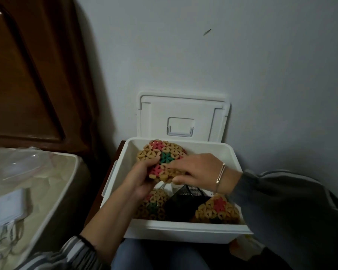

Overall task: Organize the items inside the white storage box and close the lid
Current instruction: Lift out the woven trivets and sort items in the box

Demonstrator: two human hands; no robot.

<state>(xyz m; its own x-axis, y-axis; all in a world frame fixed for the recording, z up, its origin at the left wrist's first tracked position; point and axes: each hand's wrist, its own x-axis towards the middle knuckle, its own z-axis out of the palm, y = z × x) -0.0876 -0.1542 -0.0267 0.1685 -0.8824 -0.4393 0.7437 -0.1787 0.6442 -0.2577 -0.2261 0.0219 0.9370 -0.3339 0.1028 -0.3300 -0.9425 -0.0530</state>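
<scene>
The white storage box point(183, 229) stands open in front of me, its lid point(180, 115) leaning upright against the wall. Over the box I hold a round woven bamboo mat point(156, 154) with pink and green flower patterns. My left hand point(142, 178) grips its lower left edge from below. My right hand point(193, 170), with a bracelet on the wrist, lies over its right side. Two similar mats, one at the lower left point(154, 207) and one at the lower right point(218, 210), rest inside, with a black mesh item point(185, 201) between them.
A bed point(53, 182) lies at the left with a white charger and cables point(9, 209) and clear plastic wrap point(25, 162) on it. A dark wooden headboard point(31, 75) rises behind it. The pale wall is directly behind the box. My knees are under the box's near edge.
</scene>
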